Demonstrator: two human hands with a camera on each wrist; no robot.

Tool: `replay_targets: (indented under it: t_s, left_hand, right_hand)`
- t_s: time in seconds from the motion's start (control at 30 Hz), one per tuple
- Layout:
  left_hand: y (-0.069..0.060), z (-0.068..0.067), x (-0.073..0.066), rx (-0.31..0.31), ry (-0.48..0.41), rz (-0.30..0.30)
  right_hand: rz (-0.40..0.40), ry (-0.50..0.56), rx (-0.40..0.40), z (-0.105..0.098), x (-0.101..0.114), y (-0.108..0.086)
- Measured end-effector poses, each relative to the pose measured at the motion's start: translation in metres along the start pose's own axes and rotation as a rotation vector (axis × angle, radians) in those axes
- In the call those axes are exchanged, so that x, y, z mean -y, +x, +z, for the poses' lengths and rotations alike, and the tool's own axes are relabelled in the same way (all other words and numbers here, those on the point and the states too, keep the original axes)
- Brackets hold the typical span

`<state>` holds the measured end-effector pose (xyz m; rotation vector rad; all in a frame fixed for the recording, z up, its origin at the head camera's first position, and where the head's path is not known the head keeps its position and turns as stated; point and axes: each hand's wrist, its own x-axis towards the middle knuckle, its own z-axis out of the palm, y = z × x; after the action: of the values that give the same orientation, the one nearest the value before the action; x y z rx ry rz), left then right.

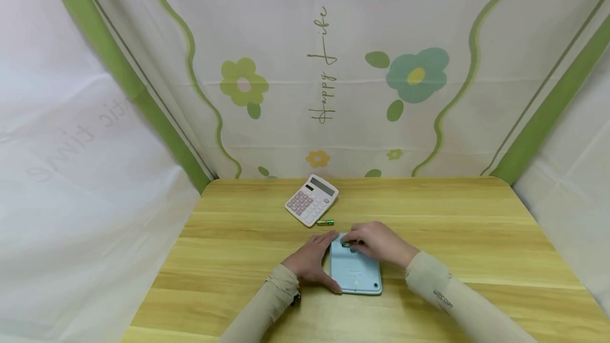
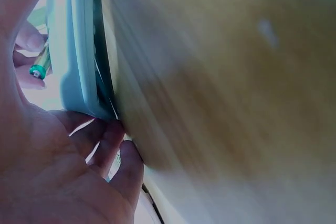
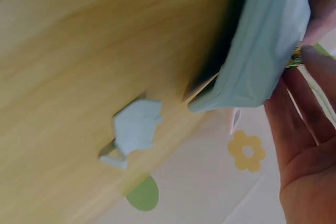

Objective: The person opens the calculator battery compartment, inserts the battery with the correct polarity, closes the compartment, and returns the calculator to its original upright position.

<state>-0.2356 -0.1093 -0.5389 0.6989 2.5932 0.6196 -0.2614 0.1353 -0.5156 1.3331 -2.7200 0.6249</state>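
A light blue calculator (image 1: 353, 271) lies face down on the table, its battery slot near the far end. My left hand (image 1: 310, 261) holds it along the left side, fingers at the far corner and thumb at the near one. Between the thumb and fingers of my right hand (image 1: 381, 242) is a small green and gold battery (image 2: 41, 67), pinched right over the slot. How far it sits in the slot is hidden by the fingers. A second green battery (image 1: 325, 222) lies loose just beyond the calculator.
A pink and white calculator (image 1: 312, 200) lies face up at the back of the table (image 1: 229, 253). The small light blue battery cover (image 3: 137, 125) rests on the wood in the right wrist view. Printed white cloth (image 1: 281, 25) hangs behind and at both sides.
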Motion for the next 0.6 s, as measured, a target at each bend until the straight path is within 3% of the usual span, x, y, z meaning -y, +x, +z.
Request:
replay_targets:
  t_s: [0.3,0.6]
  left_hand:
    - [0.0020,-0.0011,0.0010,-0.011,-0.001,-0.002]
    - [0.0007,-0.0006,0.0015,-0.011,0.014,0.006]
  right_hand:
    - [-0.110,-0.141,-0.041,0.0054,-0.0045,-0.0075]
    - [-0.089,-0.205,0.000,0.0092,-0.0036,-0.0100]
